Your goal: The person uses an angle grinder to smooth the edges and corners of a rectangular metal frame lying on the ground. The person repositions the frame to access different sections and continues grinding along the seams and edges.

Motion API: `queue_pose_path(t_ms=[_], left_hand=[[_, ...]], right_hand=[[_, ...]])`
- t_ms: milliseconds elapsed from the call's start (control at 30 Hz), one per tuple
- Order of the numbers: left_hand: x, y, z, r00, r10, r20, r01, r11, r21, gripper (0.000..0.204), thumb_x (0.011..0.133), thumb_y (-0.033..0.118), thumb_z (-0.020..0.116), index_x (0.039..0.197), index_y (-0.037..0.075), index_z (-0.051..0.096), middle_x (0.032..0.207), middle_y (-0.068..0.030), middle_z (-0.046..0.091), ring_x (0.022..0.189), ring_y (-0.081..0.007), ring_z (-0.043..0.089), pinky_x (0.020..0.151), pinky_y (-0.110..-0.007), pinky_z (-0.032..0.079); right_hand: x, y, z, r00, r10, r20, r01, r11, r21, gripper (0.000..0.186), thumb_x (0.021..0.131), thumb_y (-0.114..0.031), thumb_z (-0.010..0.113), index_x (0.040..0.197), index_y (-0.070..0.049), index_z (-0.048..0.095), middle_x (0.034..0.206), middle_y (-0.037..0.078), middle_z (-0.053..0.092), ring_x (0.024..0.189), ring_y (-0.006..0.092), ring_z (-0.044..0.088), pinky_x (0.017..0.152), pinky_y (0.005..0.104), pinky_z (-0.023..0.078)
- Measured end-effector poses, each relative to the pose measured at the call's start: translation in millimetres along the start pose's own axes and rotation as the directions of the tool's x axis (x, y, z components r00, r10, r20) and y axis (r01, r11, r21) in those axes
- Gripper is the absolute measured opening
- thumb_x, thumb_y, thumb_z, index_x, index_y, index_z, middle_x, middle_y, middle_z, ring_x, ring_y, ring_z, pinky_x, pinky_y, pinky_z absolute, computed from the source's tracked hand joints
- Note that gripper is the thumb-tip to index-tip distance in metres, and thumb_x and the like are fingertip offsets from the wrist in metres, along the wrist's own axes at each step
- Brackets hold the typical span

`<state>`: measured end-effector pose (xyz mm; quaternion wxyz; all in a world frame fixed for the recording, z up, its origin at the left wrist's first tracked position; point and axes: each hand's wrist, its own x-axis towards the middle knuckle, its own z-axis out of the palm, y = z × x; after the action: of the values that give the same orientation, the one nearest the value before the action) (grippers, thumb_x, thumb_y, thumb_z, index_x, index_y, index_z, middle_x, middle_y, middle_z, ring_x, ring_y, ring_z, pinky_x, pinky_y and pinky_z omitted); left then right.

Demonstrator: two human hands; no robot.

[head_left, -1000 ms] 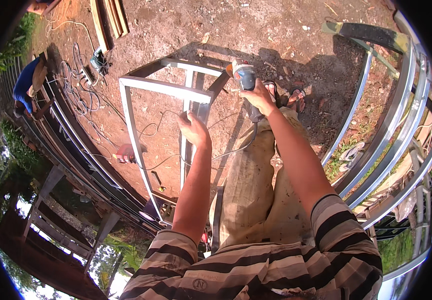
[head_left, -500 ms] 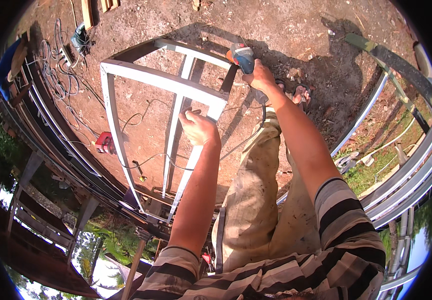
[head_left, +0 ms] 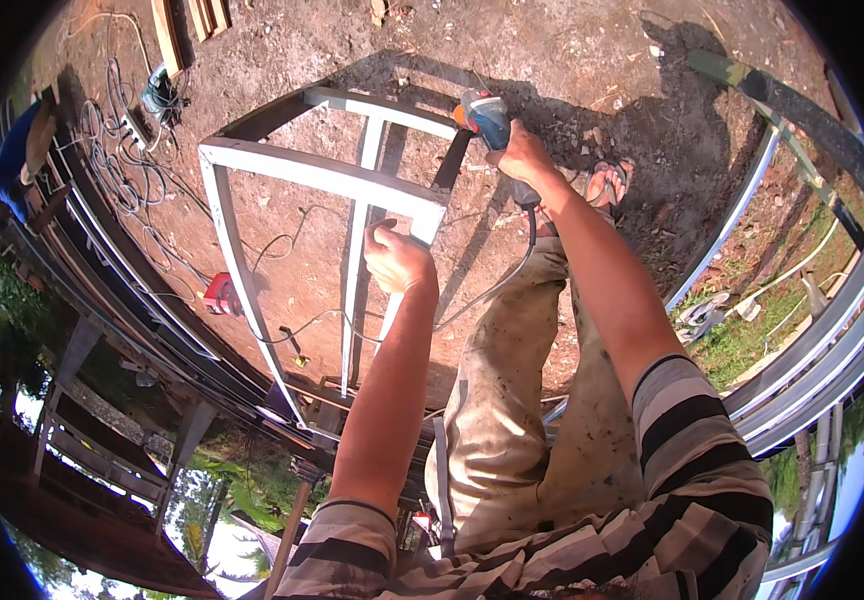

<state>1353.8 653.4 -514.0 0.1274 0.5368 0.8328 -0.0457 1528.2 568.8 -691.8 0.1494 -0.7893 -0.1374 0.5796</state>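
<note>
My left hand (head_left: 397, 258) is closed round a bar of a white-painted metal frame (head_left: 322, 172), just below its near right corner. My right hand (head_left: 524, 155) grips a blue and grey angle grinder (head_left: 487, 122) with an orange part at its head, held at the frame's dark right side bar; whether it touches the bar I cannot tell. The grinder's power cord (head_left: 527, 250) hangs from its rear and loops down behind my left forearm.
Coiled cords (head_left: 122, 150), a green tool (head_left: 157, 95) and wooden boards (head_left: 167, 35) lie at the upper left. A red tool (head_left: 222, 295) sits beside the frame. A crouching person (head_left: 14, 160) is at far left. Long metal bars (head_left: 727, 225) stand at right; my sandalled foot (head_left: 607, 185) is below the grinder.
Since a second ago the view has shifted, with the frame sitting further left and higher. My left hand has moved slightly right in the picture. The grinder stays at the frame's right side.
</note>
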Motion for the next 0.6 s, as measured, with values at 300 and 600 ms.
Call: queue_pose_path(t_ms=[300, 600], left_hand=[[-3, 6, -5, 0.999, 0.030, 0.031, -0.030, 1.000, 0.001, 0.047, 0.093, 0.037, 0.040, 0.089, 0.015, 0.080, 0.089, -0.0167, 0.076, 0.085, -0.0417, 0.070, 0.077, -0.055, 0.051], [-1, 3, -2, 0.999, 0.036, 0.023, -0.037, 0.998, 0.052, 0.046, 0.094, 0.038, 0.040, 0.092, 0.017, 0.080, 0.089, -0.0177, 0.076, 0.084, -0.0436, 0.070, 0.076, -0.057, 0.050]], right_hand=[[-2, 2, 3, 0.996, -0.064, -0.055, 0.066, 0.998, 0.024, 0.077, 0.076, -0.037, 0.083, 0.134, 0.002, 0.051, 0.117, 0.031, 0.070, 0.111, 0.0459, 0.070, 0.095, 0.0499, 0.056], [10, 11, 8, 0.994, -0.075, -0.079, 0.078, 0.996, 0.036, 0.070, 0.071, -0.033, 0.081, 0.127, 0.001, 0.057, 0.117, 0.028, 0.070, 0.113, 0.0439, 0.069, 0.095, 0.0471, 0.054]])
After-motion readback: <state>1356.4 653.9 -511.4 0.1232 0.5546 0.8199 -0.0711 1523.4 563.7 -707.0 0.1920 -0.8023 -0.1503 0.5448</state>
